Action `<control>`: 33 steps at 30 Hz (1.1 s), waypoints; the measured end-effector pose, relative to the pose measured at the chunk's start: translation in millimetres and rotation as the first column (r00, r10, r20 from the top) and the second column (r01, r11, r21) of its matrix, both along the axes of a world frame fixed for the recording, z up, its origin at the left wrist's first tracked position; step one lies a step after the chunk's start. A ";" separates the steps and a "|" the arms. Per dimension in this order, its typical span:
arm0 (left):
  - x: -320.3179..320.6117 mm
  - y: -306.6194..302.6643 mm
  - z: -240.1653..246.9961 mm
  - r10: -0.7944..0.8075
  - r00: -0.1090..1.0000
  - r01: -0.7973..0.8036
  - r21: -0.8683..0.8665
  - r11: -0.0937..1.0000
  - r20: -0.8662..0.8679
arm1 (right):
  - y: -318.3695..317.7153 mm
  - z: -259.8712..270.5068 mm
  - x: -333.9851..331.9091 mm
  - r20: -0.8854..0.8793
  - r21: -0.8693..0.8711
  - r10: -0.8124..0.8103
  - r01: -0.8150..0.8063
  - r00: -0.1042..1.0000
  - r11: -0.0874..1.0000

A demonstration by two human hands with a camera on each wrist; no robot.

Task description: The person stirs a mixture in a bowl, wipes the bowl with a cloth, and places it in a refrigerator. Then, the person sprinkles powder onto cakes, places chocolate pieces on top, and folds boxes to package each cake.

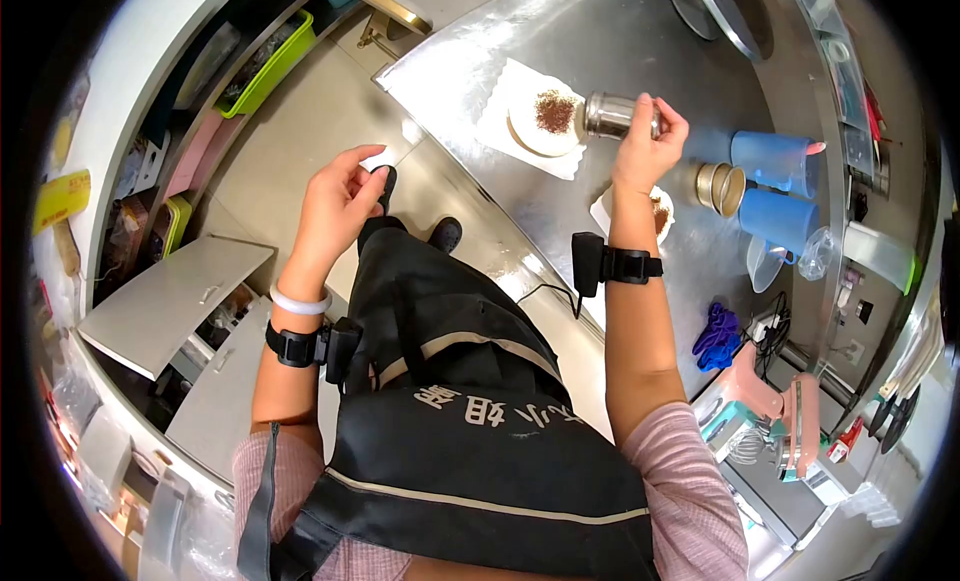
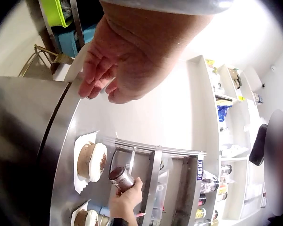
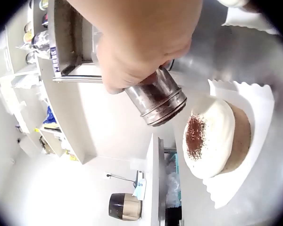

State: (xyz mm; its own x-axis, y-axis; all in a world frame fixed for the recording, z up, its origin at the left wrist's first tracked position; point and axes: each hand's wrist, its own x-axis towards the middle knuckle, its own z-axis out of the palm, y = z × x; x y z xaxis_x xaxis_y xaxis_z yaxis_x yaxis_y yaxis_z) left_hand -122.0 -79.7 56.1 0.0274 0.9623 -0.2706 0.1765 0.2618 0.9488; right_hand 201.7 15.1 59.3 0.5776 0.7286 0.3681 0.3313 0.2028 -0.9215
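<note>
My right hand (image 1: 648,156) grips a metal shaker (image 1: 606,117), tipped on its side with its end toward a small round cake (image 1: 522,109). White cream covers the cake's top, with a patch of brown powder (image 3: 195,136) on it. The cake sits on white wavy-edged paper (image 3: 259,101). In the right wrist view the shaker's powder-dusted end is just off the cream. My left hand (image 1: 338,199) hangs in front of the body, beyond the table edge, its fingers loosely curled with nothing held. A second powdered cake (image 2: 87,219) lies partly behind my right forearm in the head view.
Metal rings (image 1: 718,188), blue jugs (image 1: 772,163) and a clear funnel-like vessel (image 1: 765,261) stand right of my right hand on the steel table (image 1: 450,66). A pink stand mixer (image 1: 795,421) is at lower right. Open cabinet doors (image 1: 170,301) lie to the left.
</note>
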 end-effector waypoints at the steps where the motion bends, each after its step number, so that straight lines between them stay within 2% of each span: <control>1: 0.6 -1.4 2.8 0.001 1.000 -0.001 0.000 1.000 -0.003 | 0.8 -2.2 2.7 0.035 -0.018 -0.011 0.012 0.999 1.000; 3: 1.8 -4.9 7.1 -0.012 1.000 0.012 -0.009 1.000 -0.007 | 1.2 -3.1 6.1 0.068 -0.031 -0.028 0.030 0.997 0.999; 7: 6.8 -11.5 20.5 -0.037 0.998 0.038 0.025 0.999 -0.058 | 4.1 1.0 4.1 0.002 -0.020 -0.063 0.064 0.998 0.998; 9: 12.1 -16.2 27.4 -0.025 0.997 0.029 0.064 0.998 -0.074 | 4.0 6.2 4.4 -0.241 -0.032 -0.075 0.069 0.968 0.997; 10: 14.8 -18.7 30.7 -0.001 0.997 0.009 0.096 0.995 -0.082 | 4.9 5.6 2.4 -0.249 -0.025 -0.078 0.074 0.965 0.997; 12: 17.6 -26.0 39.5 -0.016 0.993 0.026 0.089 0.996 -0.115 | 0.9 3.5 -2.9 -0.012 -0.003 0.069 -0.069 0.998 0.998; 16: 20.1 -36.8 51.7 0.017 0.991 -0.008 0.067 0.998 -0.135 | -3.2 5.6 -4.7 -0.012 -0.053 0.048 -0.049 0.999 0.997; 19: 15.8 -45.0 53.6 0.014 0.987 -0.008 0.040 0.999 -0.161 | -1.2 5.5 -5.0 0.089 -0.119 0.067 -0.057 0.994 0.991; 21: 15.0 -49.4 60.5 0.026 0.986 -0.020 0.034 0.999 -0.162 | -0.3 9.3 -5.3 0.048 -0.062 0.028 -0.025 0.998 0.998; 23: 12.5 -54.5 64.0 0.042 0.987 -0.039 0.024 0.999 -0.157 | -1.1 14.6 -8.8 -0.147 -0.083 0.018 -0.031 0.989 0.996; 24: 9.2 -56.3 63.7 0.062 0.983 -0.050 0.070 0.996 -0.174 | -2.9 18.9 -13.4 -0.138 -0.087 0.010 -0.022 0.990 0.996; 26: 2.6 -58.6 63.3 0.094 0.974 -0.056 0.186 0.981 -0.206 | -7.9 30.9 -30.2 -0.465 -0.045 0.062 -0.093 0.883 0.995; 27: 0.0 -58.5 70.2 0.103 0.948 -0.030 0.236 0.971 -0.302 | -13.0 37.8 -39.8 -0.605 -0.017 0.081 -0.114 0.792 0.993; 28: -1.5 -57.7 76.8 0.106 0.938 -0.009 0.281 0.960 -0.331 | -23.8 52.0 -56.6 -0.702 -0.070 0.108 -0.219 0.704 0.973; 29: -3.9 -57.4 83.1 0.116 0.926 0.009 0.329 0.944 -0.359 | -35.7 61.9 -78.7 -0.790 -0.104 0.123 -0.330 0.601 0.938; 31: -12.9 -62.1 91.6 0.095 0.920 0.034 0.319 0.947 -0.380 | -47.6 34.3 -125.1 -0.878 -0.074 0.186 -0.509 0.440 0.857; 33: -30.2 -69.8 97.6 0.119 0.923 0.032 0.380 0.924 -0.366 | -73.4 55.6 -186.1 -0.939 -0.218 0.042 -0.685 0.341 0.695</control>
